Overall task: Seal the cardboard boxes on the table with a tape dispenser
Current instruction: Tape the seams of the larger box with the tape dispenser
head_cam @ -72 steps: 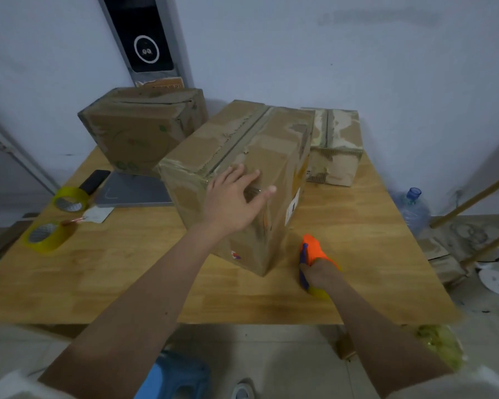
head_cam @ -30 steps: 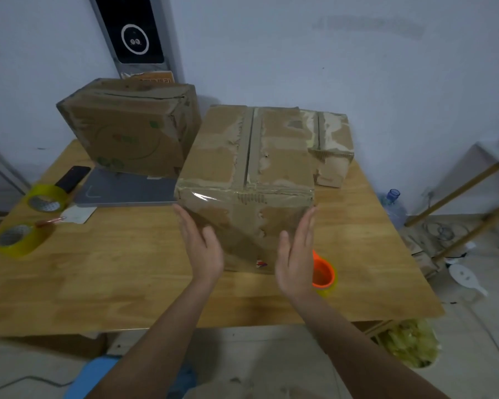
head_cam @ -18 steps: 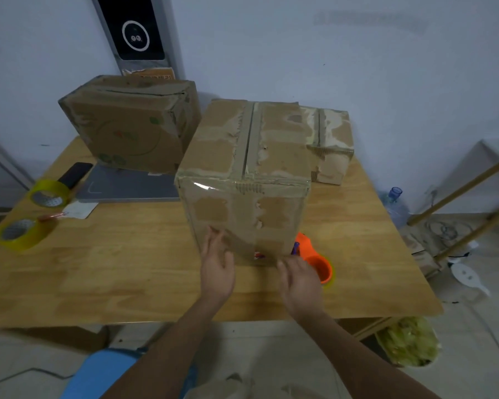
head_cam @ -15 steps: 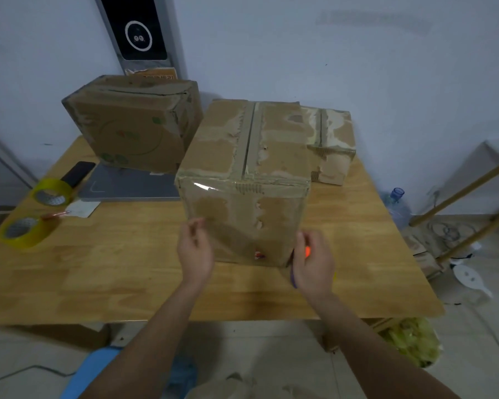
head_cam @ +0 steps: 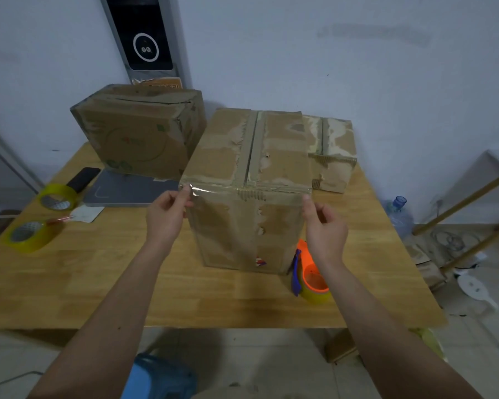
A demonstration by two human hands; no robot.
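A pale blue-white plastered wall [head_cam: 329, 67] backs the scene, with a dark upright panel bearing a white ring [head_cam: 146, 44] fixed to it. Against it stands a light wooden plank table [head_cam: 127, 283], over a grey tiled floor [head_cam: 472, 341].

At the table's middle stands the tall, worn brown cardboard box [head_cam: 251, 197], its long axis running away from the person toward the wall; a taped seam runs along the top in that same direction, and clear tape glints across the near top edge. Behind it on the left sits a second, squat cardboard box with green print [head_cam: 139, 133], its top flaps unevenly closed. Behind on the right, just beside the tall box, lies a smaller scuffed cardboard box [head_cam: 334, 154].

A flat grey slab [head_cam: 127, 190] lies near the squat box, with a black phone [head_cam: 83, 178] beside it. Two rolls of yellowish clear tape [head_cam: 57, 194] rest near the left edge.

The orange and blue tape dispenser [head_cam: 310, 273] lies on the table at the tall box's near right corner, untouched.

The left hand [head_cam: 166, 217] pinches the near top left corner of the tall box between thumb and fingers. The right hand [head_cam: 324, 228], fingers curled, pinches at the near top right corner.
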